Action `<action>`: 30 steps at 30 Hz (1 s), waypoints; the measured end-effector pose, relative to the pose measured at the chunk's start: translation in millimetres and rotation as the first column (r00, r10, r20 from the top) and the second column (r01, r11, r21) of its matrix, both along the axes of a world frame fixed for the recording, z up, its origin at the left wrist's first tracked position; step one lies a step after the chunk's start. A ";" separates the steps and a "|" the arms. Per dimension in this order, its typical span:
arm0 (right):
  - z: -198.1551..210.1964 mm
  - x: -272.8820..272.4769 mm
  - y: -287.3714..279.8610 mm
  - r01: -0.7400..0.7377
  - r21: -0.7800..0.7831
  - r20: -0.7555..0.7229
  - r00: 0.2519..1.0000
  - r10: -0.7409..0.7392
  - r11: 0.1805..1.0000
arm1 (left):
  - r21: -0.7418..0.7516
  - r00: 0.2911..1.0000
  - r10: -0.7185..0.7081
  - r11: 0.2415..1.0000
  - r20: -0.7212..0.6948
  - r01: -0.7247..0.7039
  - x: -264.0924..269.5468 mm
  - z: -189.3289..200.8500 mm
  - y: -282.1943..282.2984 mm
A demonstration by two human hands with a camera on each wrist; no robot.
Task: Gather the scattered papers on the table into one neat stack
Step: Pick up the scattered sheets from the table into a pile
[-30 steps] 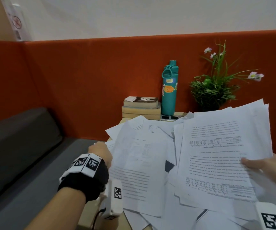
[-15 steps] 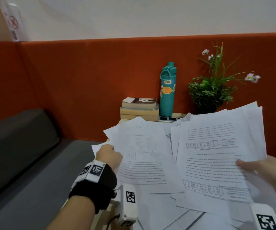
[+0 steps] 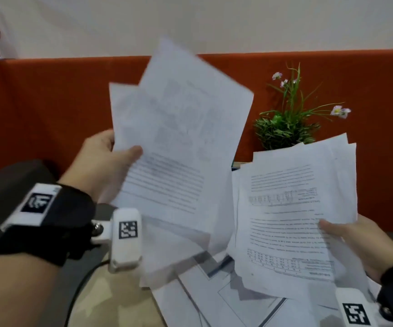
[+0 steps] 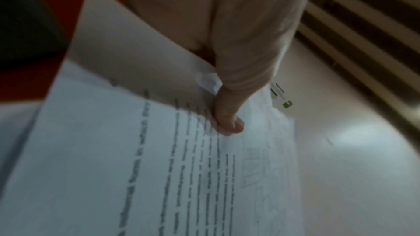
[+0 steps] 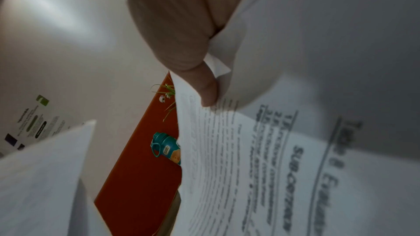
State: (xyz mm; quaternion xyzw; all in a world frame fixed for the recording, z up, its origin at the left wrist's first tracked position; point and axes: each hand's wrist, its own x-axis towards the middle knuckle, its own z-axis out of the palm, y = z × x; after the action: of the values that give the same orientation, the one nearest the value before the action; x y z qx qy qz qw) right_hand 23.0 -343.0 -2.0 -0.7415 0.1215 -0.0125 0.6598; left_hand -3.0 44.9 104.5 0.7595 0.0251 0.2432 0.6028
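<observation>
My left hand point(image 3: 110, 156) pinches a few printed sheets point(image 3: 179, 142) by their left edge and holds them raised in the air, thumb point(image 4: 227, 119) on top of the text. My right hand point(image 3: 355, 239) grips a thicker bundle of printed papers point(image 3: 294, 208) at its right side, thumb point(image 5: 208, 89) pressed on the top page point(image 5: 261, 168). More loose sheets point(image 3: 226, 298) lie spread on the table below both bundles.
A potted green plant point(image 3: 285, 128) with small flowers stands at the back against the orange padded wall point(image 3: 49, 102). A teal bottle point(image 5: 167, 150) shows in the right wrist view. A grey bench seat point(image 3: 6, 185) lies to the left. The pale table edge point(image 3: 101, 310) shows at the bottom.
My left hand has lifted its sheets off the table pile and swung them up, now covering the bottle and books. The right hand's bundle has stayed about where it was.
</observation>
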 end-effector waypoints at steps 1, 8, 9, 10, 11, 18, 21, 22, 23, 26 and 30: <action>1.6 0.1 3.0 -0.008 0.019 0.017 1.000 0.007 1.000 | 0.008 1.000 -0.002 1.000 0.006 0.002 4.3 5.6 0.9; 12.3 1.6 10.4 0.005 0.010 0.172 0.985 -0.007 1.000 | 0.198 0.998 0.026 0.980 0.058 -0.037 12.1 42.1 -24.8; 12.8 1.4 7.8 0.019 0.005 0.185 0.983 -0.019 1.000 | 0.193 0.995 0.037 0.980 0.088 -0.053 9.2 55.7 -25.2; 13.3 1.1 6.7 0.028 0.008 0.196 0.980 -0.029 1.000 | 0.172 0.994 0.026 0.984 0.103 -0.044 3.2 69.4 -26.6; 14.1 1.5 7.1 0.027 0.015 0.207 0.978 -0.029 1.000 | 0.120 0.995 -0.002 0.993 0.104 -0.011 1.3 78.8 -25.4; 12.0 4.2 20.7 -0.017 0.107 0.233 0.973 -0.009 0.994 | -0.071 0.970 -0.050 0.997 -0.237 0.034 50.0 0.2 -37.5; 12.7 4.0 26.2 -0.063 0.173 0.230 0.973 0.022 0.983 | -0.124 0.919 -0.110 0.990 -0.379 0.068 58.4 -50.6 -58.0; 12.8 4.1 28.4 -0.078 0.196 0.224 0.974 0.032 0.977 | -0.156 0.912 -0.123 0.986 -0.391 0.066 60.6 -60.8 -63.6; 12.8 4.2 30.8 -0.079 0.220 0.214 0.976 0.031 0.972 | -0.186 0.910 -0.141 0.980 -0.391 0.072 64.5 -70.5 -70.3; 13.5 4.9 37.2 -0.099 0.260 0.215 0.976 0.042 0.961 | -0.183 0.896 -0.178 0.977 -0.406 0.112 68.2 -85.1 -88.6; 16.8 0.3 44.2 -0.203 0.131 0.208 0.963 0.174 0.970 | -0.097 0.879 -0.158 0.987 -0.451 0.128 52.1 -85.1 -116.9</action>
State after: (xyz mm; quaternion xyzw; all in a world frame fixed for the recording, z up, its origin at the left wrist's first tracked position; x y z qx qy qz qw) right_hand 23.3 -298.8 14.8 -0.6926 -0.0145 -0.0128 0.7211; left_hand 49.1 -72.0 19.4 0.7754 0.1176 0.0117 0.6203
